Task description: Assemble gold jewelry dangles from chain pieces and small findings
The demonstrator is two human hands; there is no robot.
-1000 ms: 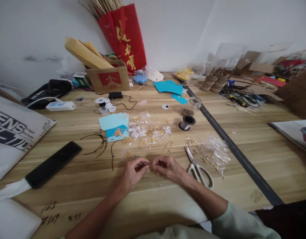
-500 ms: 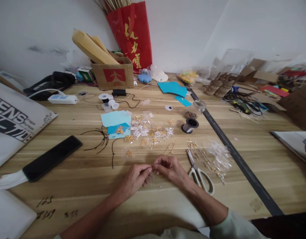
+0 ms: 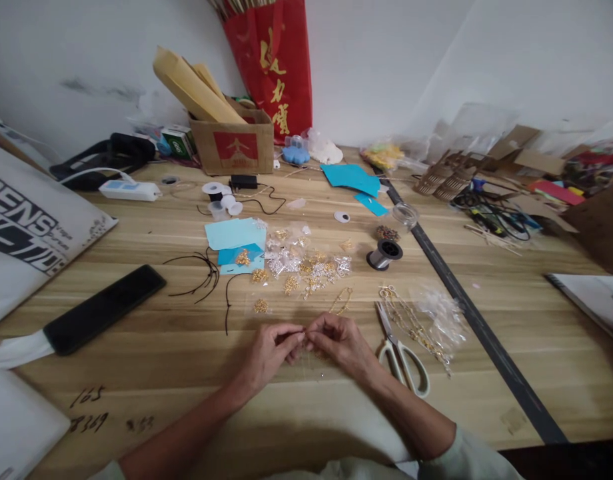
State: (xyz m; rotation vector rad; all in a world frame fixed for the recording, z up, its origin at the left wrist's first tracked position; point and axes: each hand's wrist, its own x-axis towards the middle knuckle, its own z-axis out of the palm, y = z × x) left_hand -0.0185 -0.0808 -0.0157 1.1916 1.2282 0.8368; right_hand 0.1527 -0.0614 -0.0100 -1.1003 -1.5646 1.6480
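My left hand (image 3: 272, 348) and my right hand (image 3: 340, 340) meet fingertip to fingertip low over the table, both pinched. What sits between the fingers is too small to make out. Just beyond my right hand lies a short gold chain (image 3: 342, 301). Farther off are small heaps of gold findings (image 3: 260, 306) and silver charms (image 3: 322, 272), some on clear plastic. Scissors with pale handles (image 3: 402, 353) rest beside my right forearm, blades pointing away. Right of them, a longer beaded chain (image 3: 411, 320) lies along a crumpled clear bag (image 3: 441, 313).
A wire spool (image 3: 384, 255) and a jar of beads (image 3: 388, 232) stand beyond the scissors. Blue cards (image 3: 235, 235) and black cords (image 3: 206, 273) lie left of the charms. At far left is a black phone (image 3: 106, 308). A dark strip (image 3: 466, 300) crosses the table's right side.
The view has shifted slightly, so the things on the table sit a little differently in the frame. Both hands stay pinched together in nearly the same place.
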